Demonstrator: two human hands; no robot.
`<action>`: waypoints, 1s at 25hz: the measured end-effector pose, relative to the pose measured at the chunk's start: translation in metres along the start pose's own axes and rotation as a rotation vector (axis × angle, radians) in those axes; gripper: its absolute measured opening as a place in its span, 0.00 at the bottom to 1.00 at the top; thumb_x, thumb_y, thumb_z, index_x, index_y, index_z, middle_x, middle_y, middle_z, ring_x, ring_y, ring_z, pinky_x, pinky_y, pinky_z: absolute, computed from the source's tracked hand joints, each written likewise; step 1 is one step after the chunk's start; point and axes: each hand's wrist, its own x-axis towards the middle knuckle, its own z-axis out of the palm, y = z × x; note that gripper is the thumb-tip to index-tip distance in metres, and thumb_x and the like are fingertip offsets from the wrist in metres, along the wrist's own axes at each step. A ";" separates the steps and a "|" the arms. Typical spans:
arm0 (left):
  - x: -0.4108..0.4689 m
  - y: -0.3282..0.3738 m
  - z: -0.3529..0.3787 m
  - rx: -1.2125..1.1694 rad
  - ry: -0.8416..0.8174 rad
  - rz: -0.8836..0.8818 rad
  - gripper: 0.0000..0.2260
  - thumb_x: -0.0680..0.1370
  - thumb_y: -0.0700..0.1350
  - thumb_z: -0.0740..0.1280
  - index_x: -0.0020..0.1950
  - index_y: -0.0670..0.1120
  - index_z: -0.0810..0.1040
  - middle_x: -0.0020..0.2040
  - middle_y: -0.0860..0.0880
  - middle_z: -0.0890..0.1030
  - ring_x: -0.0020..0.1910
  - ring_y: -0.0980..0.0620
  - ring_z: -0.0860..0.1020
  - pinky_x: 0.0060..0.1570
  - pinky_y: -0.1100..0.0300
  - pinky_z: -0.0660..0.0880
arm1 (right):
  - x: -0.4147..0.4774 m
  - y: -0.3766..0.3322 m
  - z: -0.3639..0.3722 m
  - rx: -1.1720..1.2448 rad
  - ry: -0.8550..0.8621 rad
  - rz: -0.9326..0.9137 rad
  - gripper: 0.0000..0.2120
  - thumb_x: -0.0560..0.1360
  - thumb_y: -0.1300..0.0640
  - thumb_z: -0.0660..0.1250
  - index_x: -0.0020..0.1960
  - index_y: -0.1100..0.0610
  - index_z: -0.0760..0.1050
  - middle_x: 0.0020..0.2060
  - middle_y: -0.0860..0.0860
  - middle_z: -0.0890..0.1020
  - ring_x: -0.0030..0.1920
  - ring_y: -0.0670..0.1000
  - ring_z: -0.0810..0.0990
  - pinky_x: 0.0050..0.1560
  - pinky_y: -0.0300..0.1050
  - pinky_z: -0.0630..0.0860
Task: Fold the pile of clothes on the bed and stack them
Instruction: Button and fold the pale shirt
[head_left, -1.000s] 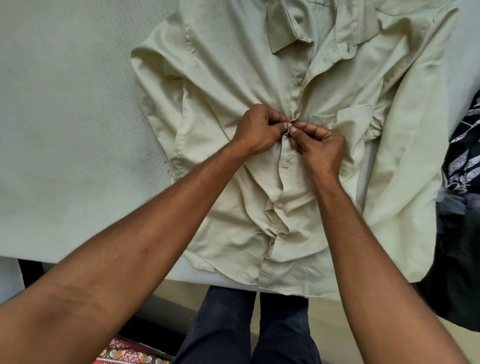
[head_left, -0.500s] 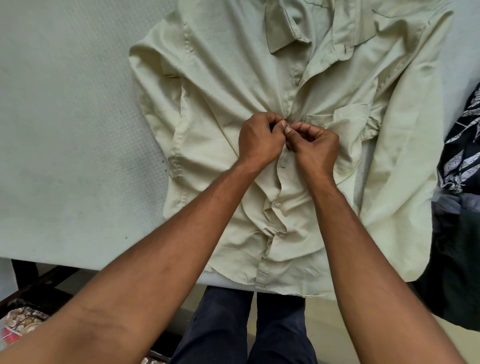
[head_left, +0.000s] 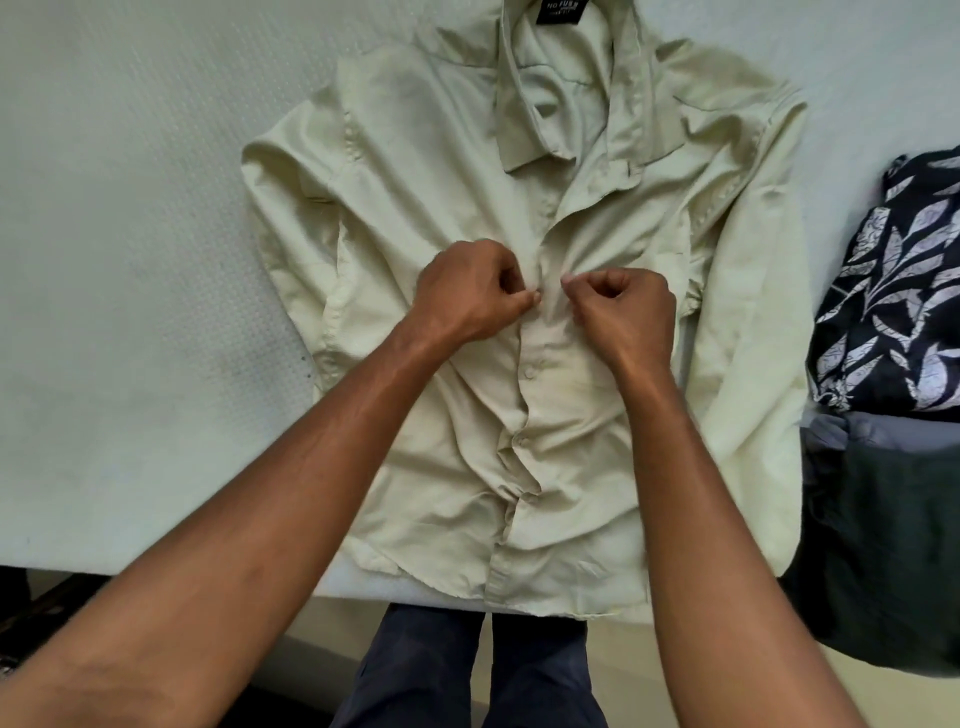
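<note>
A pale green button-up shirt (head_left: 426, 208) lies front up on the bed, collar away from me and hem at the near edge. Its lower buttons are fastened and the collar lies open. My left hand (head_left: 467, 296) pinches the left edge of the placket at mid-chest. My right hand (head_left: 623, 306) pinches the right edge just across the gap. Both fists are curled tight on the fabric, with a short stretch of placket between them. The sleeves lie folded along the sides.
The bed's light sheet (head_left: 130, 260) spreads to the left. At the right edge sits a pile of clothes: a dark garment with white leaf print (head_left: 893, 291) above grey and dark green cloth (head_left: 883, 545). My legs in dark trousers (head_left: 467, 675) stand at the bed's near edge.
My hands, which met at one button, have drawn slightly apart along the placket. The view has tilted up, so the whole collar and its label now show.
</note>
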 end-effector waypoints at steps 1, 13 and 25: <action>0.002 0.002 -0.007 -0.077 0.028 0.025 0.08 0.74 0.56 0.72 0.44 0.52 0.84 0.39 0.56 0.83 0.40 0.57 0.80 0.42 0.58 0.77 | -0.001 -0.011 0.000 0.046 0.064 -0.012 0.14 0.72 0.42 0.75 0.43 0.53 0.86 0.33 0.45 0.85 0.36 0.43 0.83 0.41 0.38 0.77; 0.058 0.012 -0.004 -0.111 0.175 0.178 0.13 0.76 0.49 0.67 0.58 0.53 0.84 0.45 0.56 0.84 0.44 0.58 0.80 0.46 0.59 0.78 | 0.029 -0.021 0.031 0.253 0.215 -0.018 0.15 0.73 0.55 0.74 0.30 0.56 0.76 0.24 0.47 0.79 0.28 0.49 0.78 0.39 0.49 0.79; 0.056 0.014 0.008 -0.381 0.227 0.017 0.03 0.73 0.44 0.76 0.46 0.48 0.86 0.40 0.57 0.84 0.41 0.60 0.82 0.47 0.62 0.80 | 0.029 -0.017 0.034 0.435 0.325 0.099 0.08 0.68 0.58 0.81 0.37 0.58 0.82 0.27 0.46 0.80 0.27 0.39 0.75 0.33 0.33 0.74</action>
